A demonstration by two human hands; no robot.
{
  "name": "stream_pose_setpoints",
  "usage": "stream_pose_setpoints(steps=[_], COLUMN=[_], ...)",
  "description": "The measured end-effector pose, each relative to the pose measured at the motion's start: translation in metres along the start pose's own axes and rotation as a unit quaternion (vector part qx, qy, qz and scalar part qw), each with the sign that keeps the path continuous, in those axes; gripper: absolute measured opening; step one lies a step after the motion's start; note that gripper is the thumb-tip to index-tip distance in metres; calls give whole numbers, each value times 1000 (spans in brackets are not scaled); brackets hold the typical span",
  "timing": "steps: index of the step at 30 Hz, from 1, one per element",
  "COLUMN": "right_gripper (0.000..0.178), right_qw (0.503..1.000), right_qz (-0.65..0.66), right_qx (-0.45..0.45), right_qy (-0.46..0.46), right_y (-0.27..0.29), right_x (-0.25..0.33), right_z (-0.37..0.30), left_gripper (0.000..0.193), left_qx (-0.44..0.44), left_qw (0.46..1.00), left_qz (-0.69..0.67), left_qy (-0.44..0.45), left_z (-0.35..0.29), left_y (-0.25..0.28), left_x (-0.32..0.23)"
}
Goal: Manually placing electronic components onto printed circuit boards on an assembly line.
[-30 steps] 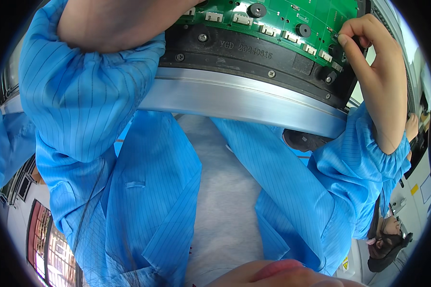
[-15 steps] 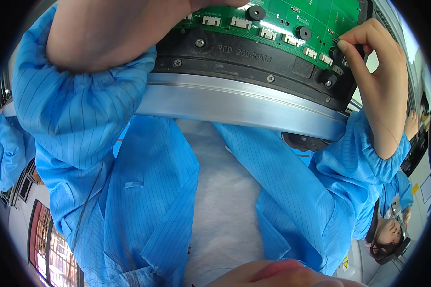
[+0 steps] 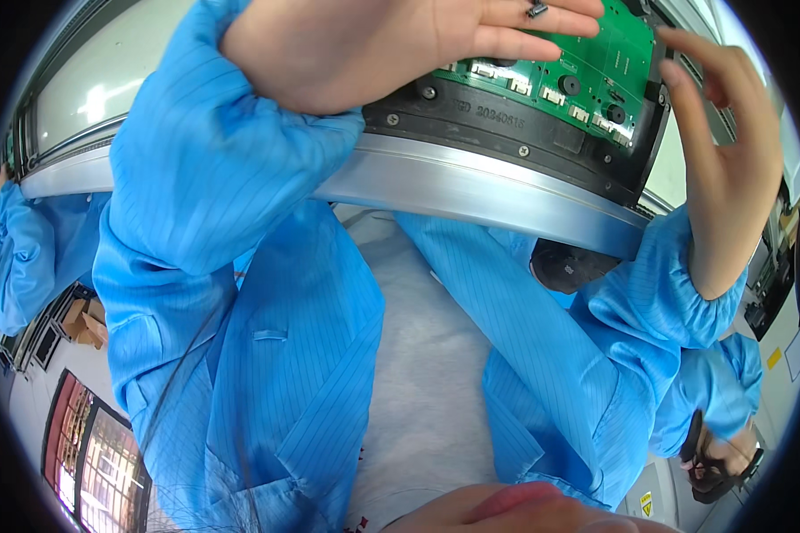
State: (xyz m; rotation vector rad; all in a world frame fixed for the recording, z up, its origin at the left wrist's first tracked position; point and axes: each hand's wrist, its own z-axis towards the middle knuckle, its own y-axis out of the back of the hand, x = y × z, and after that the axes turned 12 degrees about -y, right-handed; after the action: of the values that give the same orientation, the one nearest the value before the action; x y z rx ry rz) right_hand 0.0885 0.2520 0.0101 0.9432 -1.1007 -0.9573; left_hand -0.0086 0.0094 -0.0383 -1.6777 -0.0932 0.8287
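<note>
My left hand point(image 3: 364, 49) is palm up over the left part of a green circuit board point(image 3: 629, 62), fingers stretched out. Small black cylindrical parts point(image 3: 537, 10) lie loose on those fingers. Off the board's right edge is my right hand point(image 3: 733, 142), its thumb and forefinger apart with nothing between them. White connectors point(image 3: 580, 114) and round black components point(image 3: 570, 85) sit along the board's near side. A small dark part point(image 3: 614, 95) stands beside one of the round ones. My left hand hides much of the board.
The board sits in a black frame point(image 3: 542, 138) fixed with screws. A silver metal rail point(image 3: 471, 195) runs along its near side. Co-workers in blue are at the far left point(image 3: 22, 258) and lower right point(image 3: 716, 382). A carton point(image 3: 84, 324) lies at left.
My right hand has let go of the small part at the board and drawn back to the right. My left hand has moved right, its open palm and the black parts now showing.
</note>
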Motion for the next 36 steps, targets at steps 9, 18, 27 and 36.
stream_pose_setpoints(steps=[9,18,27,36], right_gripper=[31,29,24,14], right_qw=[974,969,979,855], right_qz=[-35,-42,85,437], right_qx=[-184,-190,-173,-277], right_qy=[123,153,60,35], right_y=[-47,-55,-55,-79], right_x=[22,27,29,38], right_z=[9,13,6,9], left_gripper=[78,76,48,24], left_qx=[41,105,50,2], left_qw=[999,991,980,957], left_qz=[12,-74,190,287], left_qy=[-4,31,-12,47], left_z=[-1,6,-5,-13], left_y=[-1,22,4,0], left_x=[11,15,14,2])
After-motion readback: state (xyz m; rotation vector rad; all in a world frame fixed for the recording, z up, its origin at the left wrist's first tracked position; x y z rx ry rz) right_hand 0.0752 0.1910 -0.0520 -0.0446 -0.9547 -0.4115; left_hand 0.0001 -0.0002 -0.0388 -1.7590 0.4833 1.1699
